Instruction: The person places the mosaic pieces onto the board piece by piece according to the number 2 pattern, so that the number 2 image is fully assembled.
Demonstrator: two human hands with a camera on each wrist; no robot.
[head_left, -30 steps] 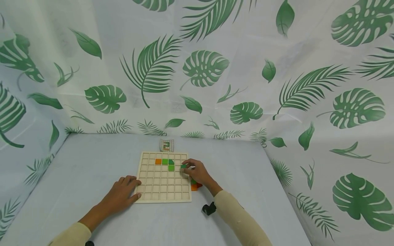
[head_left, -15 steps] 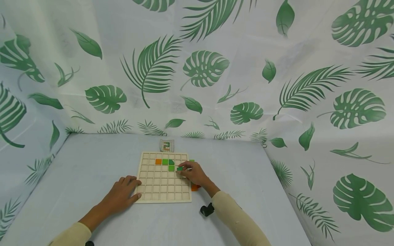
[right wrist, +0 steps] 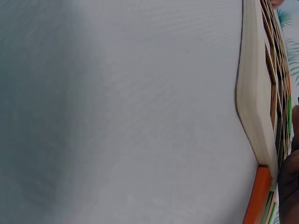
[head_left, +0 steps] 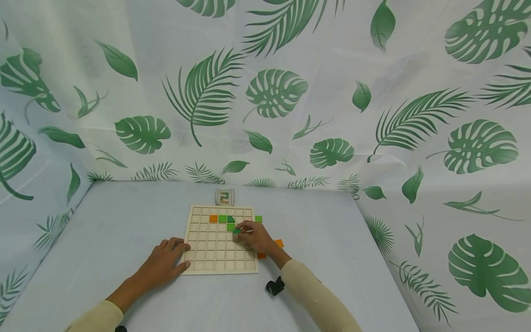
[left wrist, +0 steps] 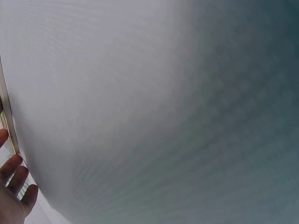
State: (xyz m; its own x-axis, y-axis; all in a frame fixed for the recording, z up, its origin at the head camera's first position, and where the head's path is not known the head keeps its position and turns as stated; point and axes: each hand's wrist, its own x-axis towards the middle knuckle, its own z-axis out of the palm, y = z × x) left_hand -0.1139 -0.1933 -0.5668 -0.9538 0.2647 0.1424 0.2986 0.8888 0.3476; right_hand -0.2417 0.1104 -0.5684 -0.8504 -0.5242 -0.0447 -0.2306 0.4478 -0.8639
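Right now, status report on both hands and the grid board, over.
Left hand touching left edge of grid board. Right hand pinching green piece over the board; contact unclear. Loose orange pieces beside its right edge, partly hidden.

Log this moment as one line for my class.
left hand: at grid board edge | right hand: pinches green tile over board | pattern card: beyond board

Tiles (head_left: 279, 243) crowd the board (head_left: 210, 255) at right, front open.

Green tile (head_left: 237, 231), pale gridded board (head_left: 210, 254)
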